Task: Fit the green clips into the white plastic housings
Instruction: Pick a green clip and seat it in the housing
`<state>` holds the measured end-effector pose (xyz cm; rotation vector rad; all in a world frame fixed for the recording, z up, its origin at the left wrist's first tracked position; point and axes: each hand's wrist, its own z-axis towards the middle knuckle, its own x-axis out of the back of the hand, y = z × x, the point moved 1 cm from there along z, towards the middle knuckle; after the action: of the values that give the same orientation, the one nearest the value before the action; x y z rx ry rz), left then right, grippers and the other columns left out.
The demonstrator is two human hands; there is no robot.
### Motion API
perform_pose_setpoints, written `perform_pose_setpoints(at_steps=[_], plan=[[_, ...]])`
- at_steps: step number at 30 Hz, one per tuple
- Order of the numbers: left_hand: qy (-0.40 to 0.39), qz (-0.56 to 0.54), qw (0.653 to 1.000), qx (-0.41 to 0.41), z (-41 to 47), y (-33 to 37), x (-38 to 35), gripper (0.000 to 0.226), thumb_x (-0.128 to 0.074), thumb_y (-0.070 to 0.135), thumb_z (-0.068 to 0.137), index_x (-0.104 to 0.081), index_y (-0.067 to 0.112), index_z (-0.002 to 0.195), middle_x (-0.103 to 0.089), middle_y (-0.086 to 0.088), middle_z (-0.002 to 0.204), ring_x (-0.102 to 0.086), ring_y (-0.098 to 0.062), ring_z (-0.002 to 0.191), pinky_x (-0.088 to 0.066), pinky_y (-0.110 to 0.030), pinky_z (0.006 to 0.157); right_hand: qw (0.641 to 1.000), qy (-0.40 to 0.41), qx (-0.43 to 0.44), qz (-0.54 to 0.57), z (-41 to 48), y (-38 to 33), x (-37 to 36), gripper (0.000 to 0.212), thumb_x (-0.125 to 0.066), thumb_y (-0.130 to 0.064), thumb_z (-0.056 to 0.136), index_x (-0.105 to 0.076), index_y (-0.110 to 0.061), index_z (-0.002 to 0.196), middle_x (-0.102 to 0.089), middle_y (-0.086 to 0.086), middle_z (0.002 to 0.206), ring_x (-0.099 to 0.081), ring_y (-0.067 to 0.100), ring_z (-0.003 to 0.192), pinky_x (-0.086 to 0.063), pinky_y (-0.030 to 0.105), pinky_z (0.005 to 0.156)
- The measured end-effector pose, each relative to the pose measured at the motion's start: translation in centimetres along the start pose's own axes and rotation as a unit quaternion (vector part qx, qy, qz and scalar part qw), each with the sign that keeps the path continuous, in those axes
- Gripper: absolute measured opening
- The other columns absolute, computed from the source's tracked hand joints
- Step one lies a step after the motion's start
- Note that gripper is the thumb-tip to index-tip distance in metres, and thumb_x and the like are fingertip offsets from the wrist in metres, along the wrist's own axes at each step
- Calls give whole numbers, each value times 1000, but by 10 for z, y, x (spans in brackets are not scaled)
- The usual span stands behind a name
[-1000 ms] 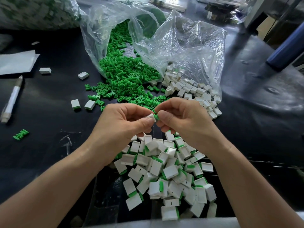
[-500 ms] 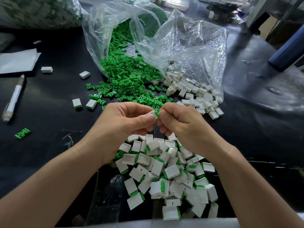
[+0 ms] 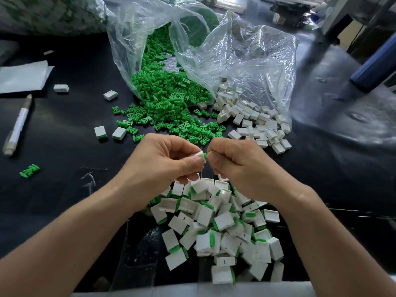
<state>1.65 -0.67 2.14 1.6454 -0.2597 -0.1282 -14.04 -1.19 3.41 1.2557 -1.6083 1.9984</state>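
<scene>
Pinching a white housing (image 3: 198, 154) between thumb and forefinger, the left hand (image 3: 162, 161) holds it up, while the right hand (image 3: 242, 168), fingers curled, presses a green clip (image 3: 205, 157) against its open end. Only a sliver of green shows, so the clip looks nearly seated, though I cannot tell how deep it sits. Both parts are probably very light, stiff moulded plastic with smooth faces that could slip in the grip. The housing is therefore best held on its two flat sides with the slotted mouth left free, and the clip by its broad back edge; its thin legs would likely bend or snap if pushed in crooked. Just below the hands lies a heap of finished pieces (image 3: 214, 224), white with green edges. Beyond the hands, loose green clips (image 3: 169, 99) spill from a clear plastic bag (image 3: 246, 61), with empty white housings (image 3: 252, 123) just beside them on the right. Everything rests on a black table (image 3: 64, 136) with a dull sheen, rumpled toward the right. A marker pen (image 3: 18, 125) and a pale sheet (image 3: 21, 76) lie at the left; the back of the room is blurred clutter.
</scene>
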Motion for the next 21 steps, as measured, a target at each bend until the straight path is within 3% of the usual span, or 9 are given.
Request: perform_pose_setpoints(at_steps=[4, 9, 11, 13, 16, 18, 21], plan=[[-4, 58, 998, -26, 0, 0, 2, 3, -72, 12, 70, -70, 11, 72, -69, -8, 62, -62, -7, 49, -48, -16, 47, 999, -22, -3, -24, 0, -2, -1, 26, -44, -17, 93, -43, -16, 68, -51, 2, 64, -39, 9, 56, -32, 28, 55], [-2, 196, 978, -69, -3, -5, 2, 9, -73, 10, 75, -71, 16, 69, -65, 0, 54, -57, -2, 46, -45, -14, 49, 990, -51, 24, -127, 2, -4, -5, 39, -45, -17, 93, -27, -28, 60, -38, -8, 62, -36, 16, 64, -31, 34, 61], [-6, 197, 977, -78, -3, -4, 3, 7, -73, 11, 74, -71, 16, 70, -65, -1, 55, -56, -3, 47, -46, -16, 48, 989, -43, 43, -137, 2, -4, -5, 36, -45, -16, 93, -31, -27, 62, -37, -9, 62, -37, 17, 64, -32, 35, 60], [-10, 119, 990, -70, -1, -1, 3, 3, -73, 16, 71, -71, 14, 72, -67, -7, 61, -59, -6, 49, -50, -22, 49, 996, -19, 41, -76, 1, -2, -3, 26, -45, -16, 93, -40, -21, 68, -46, -5, 64, -43, 21, 64, -37, 37, 60], [-16, -5, 998, -53, 1, 3, 1, 21, -69, 24, 61, -71, 9, 75, -69, -10, 67, -60, -10, 52, -47, -18, 46, 993, 9, 1, 121, 0, -2, 3, 28, -45, -30, 93, -50, -18, 68, -54, 1, 65, -51, 17, 60, -43, 33, 56], [-7, -58, 997, -48, 1, 3, 0, 21, -69, 25, 57, -71, 12, 73, -71, -11, 72, -62, -12, 58, -48, -17, 49, 966, 29, -35, 256, 0, 1, 7, 39, -37, -45, 84, -55, -13, 70, -58, 0, 64, -52, 9, 56, -42, 22, 53], [-4, -105, 993, -52, 2, 2, -1, 20, -70, 23, 55, -73, 12, 71, -73, -9, 88, -65, -14, 72, -54, -19, 63, 922, -9, -86, 377, 2, 3, 4, 52, -33, -53, 77, -62, -10, 76, -64, 1, 66, -55, 11, 56, -41, 21, 51]])
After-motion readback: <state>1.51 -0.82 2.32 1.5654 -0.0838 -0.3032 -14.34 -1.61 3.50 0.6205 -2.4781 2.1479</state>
